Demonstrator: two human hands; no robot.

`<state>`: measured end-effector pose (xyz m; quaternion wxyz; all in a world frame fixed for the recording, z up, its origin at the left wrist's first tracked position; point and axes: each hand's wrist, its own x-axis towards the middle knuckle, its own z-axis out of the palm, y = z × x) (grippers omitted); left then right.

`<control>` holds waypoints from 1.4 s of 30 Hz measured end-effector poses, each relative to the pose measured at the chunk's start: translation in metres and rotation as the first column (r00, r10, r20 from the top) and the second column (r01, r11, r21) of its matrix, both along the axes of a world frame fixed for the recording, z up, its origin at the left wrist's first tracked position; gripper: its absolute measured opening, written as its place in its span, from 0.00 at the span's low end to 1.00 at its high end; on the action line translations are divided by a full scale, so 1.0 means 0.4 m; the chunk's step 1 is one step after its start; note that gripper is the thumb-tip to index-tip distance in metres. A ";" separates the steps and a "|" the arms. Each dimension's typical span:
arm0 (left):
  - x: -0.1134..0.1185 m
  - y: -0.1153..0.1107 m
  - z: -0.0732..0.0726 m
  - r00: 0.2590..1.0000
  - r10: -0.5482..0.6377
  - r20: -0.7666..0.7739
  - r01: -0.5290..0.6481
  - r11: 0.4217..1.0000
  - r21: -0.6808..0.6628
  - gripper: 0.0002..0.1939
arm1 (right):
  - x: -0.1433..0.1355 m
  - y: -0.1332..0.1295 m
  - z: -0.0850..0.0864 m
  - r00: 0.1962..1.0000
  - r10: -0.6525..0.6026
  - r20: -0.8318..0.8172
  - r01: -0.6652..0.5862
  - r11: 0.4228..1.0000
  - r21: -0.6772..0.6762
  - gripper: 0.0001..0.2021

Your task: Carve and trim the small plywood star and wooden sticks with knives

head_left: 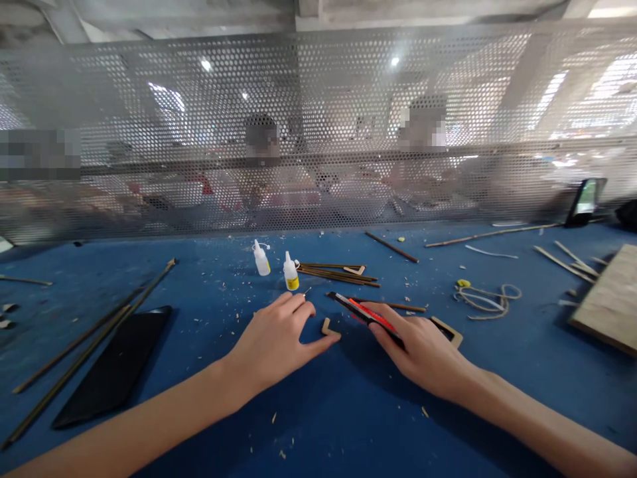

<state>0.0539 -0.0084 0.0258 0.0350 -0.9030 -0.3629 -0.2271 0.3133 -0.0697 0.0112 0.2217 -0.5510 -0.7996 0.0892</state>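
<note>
My left hand (281,335) is over the blue table with its thumb and fingers apart. Its thumb tip meets the lower end of a small L-shaped wooden piece (327,328). In my right hand (423,345) is a red and black utility knife (365,315), its tip pointing up and left. Partly behind that hand lies a small wooden frame piece (450,332). Two white glue bottles with yellow labels, one at the left (261,260) and one nearer (291,273), stand beyond my left hand. Beside them lies a bundle of thin brown sticks (343,275).
A black phone-like slab (117,365) and long sticks (84,345) lie at the left. String (490,302), light strips (565,263) and a wooden board (610,302) are at the right. Behind the table (209,405) rises a perforated metal screen (323,133), with people beyond.
</note>
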 end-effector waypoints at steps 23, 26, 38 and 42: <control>0.042 0.013 -0.046 0.999 0.043 0.022 -0.041 0.995 -0.094 0.14 | -0.008 -0.008 -0.003 0.994 -0.034 0.103 0.035 0.999 -0.006 0.22; 0.025 0.022 -0.045 0.996 0.049 0.070 -0.033 0.977 -0.209 0.12 | -0.012 -0.011 0.008 0.997 -0.016 0.080 0.019 0.999 -0.033 0.22; -0.001 0.037 -0.066 0.986 -0.005 0.165 0.049 0.964 -0.261 0.14 | -0.021 -0.016 0.002 0.990 -0.018 0.140 0.021 1.000 -0.019 0.20; -0.002 0.039 -0.064 0.981 0.019 0.194 0.041 0.954 -0.298 0.15 | -0.028 -0.020 -0.001 0.988 -0.018 0.151 0.016 1.000 0.012 0.21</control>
